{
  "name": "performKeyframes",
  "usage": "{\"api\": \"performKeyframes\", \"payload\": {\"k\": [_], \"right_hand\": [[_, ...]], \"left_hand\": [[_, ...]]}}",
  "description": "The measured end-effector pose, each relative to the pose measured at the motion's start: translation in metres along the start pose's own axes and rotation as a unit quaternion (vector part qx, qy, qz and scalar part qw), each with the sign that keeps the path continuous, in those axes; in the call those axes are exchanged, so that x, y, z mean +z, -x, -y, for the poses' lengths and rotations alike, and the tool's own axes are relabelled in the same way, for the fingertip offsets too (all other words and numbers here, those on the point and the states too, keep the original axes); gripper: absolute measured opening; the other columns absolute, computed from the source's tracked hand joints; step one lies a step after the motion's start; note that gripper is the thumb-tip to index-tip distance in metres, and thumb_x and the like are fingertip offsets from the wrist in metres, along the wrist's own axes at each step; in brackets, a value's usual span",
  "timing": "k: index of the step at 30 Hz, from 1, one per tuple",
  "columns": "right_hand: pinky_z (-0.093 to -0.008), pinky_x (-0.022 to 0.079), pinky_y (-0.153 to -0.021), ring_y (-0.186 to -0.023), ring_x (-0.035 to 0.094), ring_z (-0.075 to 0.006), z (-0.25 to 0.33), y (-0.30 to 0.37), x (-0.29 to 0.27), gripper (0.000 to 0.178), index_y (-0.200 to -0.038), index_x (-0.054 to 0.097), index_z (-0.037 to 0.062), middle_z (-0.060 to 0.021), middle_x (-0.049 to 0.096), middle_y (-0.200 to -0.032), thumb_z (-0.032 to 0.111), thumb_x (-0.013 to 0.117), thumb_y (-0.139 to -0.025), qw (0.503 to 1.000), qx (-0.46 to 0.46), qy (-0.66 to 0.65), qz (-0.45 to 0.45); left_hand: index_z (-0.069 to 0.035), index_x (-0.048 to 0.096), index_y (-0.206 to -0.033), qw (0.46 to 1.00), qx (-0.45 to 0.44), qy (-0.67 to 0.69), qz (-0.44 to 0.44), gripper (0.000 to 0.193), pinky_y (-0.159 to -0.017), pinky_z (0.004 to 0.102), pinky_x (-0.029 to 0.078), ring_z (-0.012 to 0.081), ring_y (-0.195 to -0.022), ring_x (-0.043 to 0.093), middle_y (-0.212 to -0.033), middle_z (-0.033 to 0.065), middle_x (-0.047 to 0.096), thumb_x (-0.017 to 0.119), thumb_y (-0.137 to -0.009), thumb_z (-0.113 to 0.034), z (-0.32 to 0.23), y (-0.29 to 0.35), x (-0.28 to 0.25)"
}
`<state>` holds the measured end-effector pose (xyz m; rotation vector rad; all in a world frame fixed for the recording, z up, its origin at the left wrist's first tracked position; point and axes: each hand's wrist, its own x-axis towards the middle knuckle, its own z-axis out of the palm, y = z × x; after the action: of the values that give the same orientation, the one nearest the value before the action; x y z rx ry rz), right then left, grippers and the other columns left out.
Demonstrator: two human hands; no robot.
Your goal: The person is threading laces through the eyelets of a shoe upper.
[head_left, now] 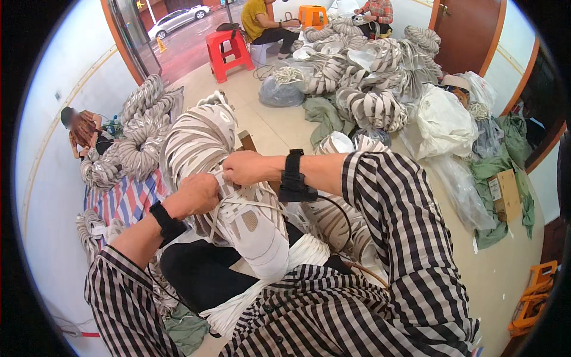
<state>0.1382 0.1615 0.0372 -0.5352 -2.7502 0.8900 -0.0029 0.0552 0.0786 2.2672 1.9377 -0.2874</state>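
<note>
White shoe-upper stack (250,220) (lap-held) in left hand (193,195) and right hand (247,168), both gripping.

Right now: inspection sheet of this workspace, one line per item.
Surface: pale tiled floor; striped mat at the person's left.
Job's things: long stack of white and grey shoe uppers across the lap, with white lace strung through it.
Clutter: further bundles of uppers, clear plastic bags, green cloth, cardboard box.
Grippers: left hand and right hand both grip the stack near its middle; black wristbands on both.
Cables: thin dark cord from the right wristband.
Surroundings: red stool, orange stool, other people seated, brown door.
</note>
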Motion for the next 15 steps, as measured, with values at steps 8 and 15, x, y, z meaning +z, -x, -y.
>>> {"api": "performKeyframes", "payload": {"k": [8, 15], "right_hand": [[-0.0368, 0.048, -0.065, -0.066, 0.061, -0.0274, -0.008, 0.011, 0.014, 0.029, -0.076, 0.06, -0.0011, -0.0155, 0.063, -0.071, 0.023, 0.047, -0.085, 0.983, -0.028, -0.161, -0.079], [-0.0467, 0.044, -0.067, -0.074, 0.057, -0.0406, 0.01, 0.013, 0.017, 0.022, -0.08, 0.055, 0.0009, -0.0206, 0.059, -0.075, 0.021, 0.049, -0.088, 0.988, -0.091, 0.032, -0.121]], "left_hand": [[0.001, 0.057, -0.081, 0.978, 0.081, 0.075, -0.175, 0.016, -0.069, 0.0456, 0.045, 0.041, -0.078, 0.055, -0.079, 0.0226, 0.056, 0.055, -0.08, -0.014, 0.012, 0.021, 0.035], [-0.004, 0.048, -0.095, 0.941, 0.147, 0.183, -0.243, 0.022, -0.072, 0.0464, 0.044, 0.0398, -0.085, 0.054, -0.092, 0.0198, 0.054, 0.056, -0.075, -0.004, -0.049, 0.045, 0.062]]}}
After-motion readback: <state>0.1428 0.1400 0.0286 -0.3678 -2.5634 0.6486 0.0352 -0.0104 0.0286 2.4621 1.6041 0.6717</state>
